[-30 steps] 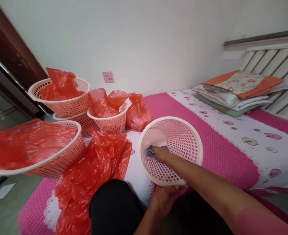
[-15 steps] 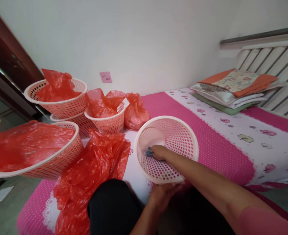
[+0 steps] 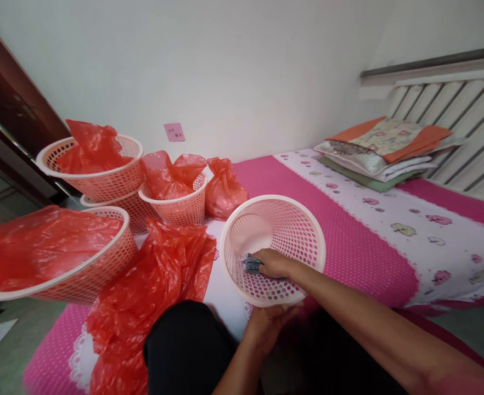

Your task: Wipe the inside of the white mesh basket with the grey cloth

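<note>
A pale pink plastic basket [image 3: 314, 233] lies tilted on the bed with its mouth turned toward me. Reaching into it, my right hand [image 3: 275, 263] is closed on a crumpled grey-blue cloth [image 3: 252, 264] that touches the perforated inner wall. My left hand [image 3: 268, 323] holds the basket from below at its near rim; some of its fingers are hidden underneath. A heap of red plastic bags [image 3: 155, 280] is spread to the left of the basket, beside my dark-clad knee [image 3: 186, 348].
More baskets with red plastic in them stand at left: one large in front [image 3: 116, 241], a stacked pair [image 3: 102, 184] and a smaller one [image 3: 188, 206]. Another red bag [image 3: 225, 189] sits by the wall. Folded cushions [image 3: 390, 145] lie near the white headboard [image 3: 468, 126].
My right hand has moved the cloth slightly along the inside of the basket, toward its near wall. The whole view has shifted a little; my left hand keeps its hold.
</note>
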`<state>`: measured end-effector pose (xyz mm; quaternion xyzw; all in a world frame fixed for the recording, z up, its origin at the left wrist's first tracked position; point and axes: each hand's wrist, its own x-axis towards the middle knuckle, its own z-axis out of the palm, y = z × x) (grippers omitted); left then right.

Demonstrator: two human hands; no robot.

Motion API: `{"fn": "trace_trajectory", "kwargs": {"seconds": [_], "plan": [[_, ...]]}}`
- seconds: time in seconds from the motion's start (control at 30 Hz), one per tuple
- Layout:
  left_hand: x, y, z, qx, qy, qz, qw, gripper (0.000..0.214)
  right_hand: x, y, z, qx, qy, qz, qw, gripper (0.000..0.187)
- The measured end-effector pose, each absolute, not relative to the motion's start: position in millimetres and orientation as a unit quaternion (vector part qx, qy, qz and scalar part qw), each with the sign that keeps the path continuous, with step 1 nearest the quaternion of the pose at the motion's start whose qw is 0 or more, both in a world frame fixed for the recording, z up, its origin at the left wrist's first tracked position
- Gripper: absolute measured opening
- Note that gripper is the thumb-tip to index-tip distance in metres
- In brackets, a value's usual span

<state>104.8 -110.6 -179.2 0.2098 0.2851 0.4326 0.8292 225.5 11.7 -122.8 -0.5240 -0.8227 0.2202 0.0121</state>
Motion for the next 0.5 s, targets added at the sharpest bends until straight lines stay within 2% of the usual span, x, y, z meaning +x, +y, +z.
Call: {"fn": "trace_trajectory", "kwargs": {"seconds": [0.23,0.5], "plan": [[103,-112,-179,0.216,0.284,0.433,0.828,0.046,231,-14,-109,-0.524,-0.816,0.239,0.048,0.025],[103,-111,-181,0.196,0.291,0.436,0.829,0.05,228,-45,-96,-0.564,-0.781,0.258,0.076,0.024]]}}
